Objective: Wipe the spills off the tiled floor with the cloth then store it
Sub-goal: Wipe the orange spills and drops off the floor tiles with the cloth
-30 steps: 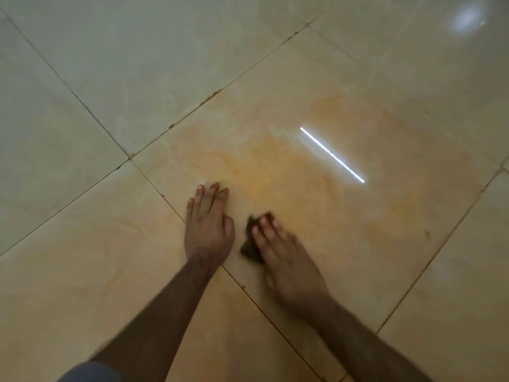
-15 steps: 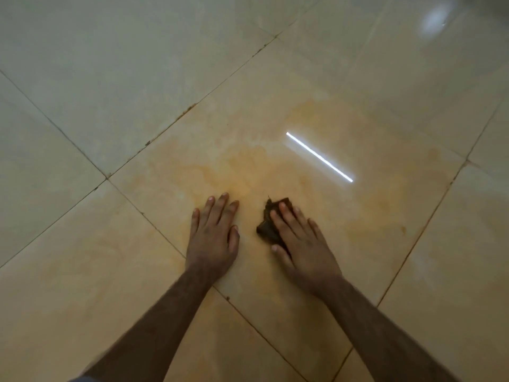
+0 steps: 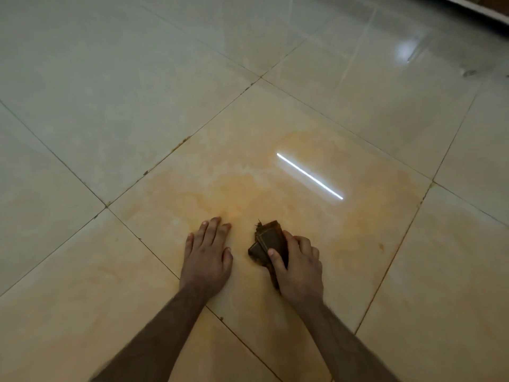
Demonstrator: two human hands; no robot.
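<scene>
A small folded dark brown cloth [image 3: 268, 239] lies on the glossy cream tiled floor [image 3: 154, 86]. My right hand [image 3: 298, 267] is curled around the cloth's near side, thumb across it, with the cloth's far end sticking out past the fingers. My left hand [image 3: 208, 256] rests flat on the tile just to the left, fingers together and pointing away, holding nothing. An orange-yellow stain [image 3: 248, 186] spreads over the tile in front of both hands.
Dark grout lines [image 3: 181, 143] cross the floor diagonally, with rusty marks along some. A bright strip of reflected light [image 3: 309, 176] lies ahead to the right. A pale ledge or baseboard [image 3: 479, 8] shows at the top right corner.
My right hand went from pressing flat on the cloth to curling its fingers around it. The left hand stayed planted. The view has lifted, showing more floor ahead.
</scene>
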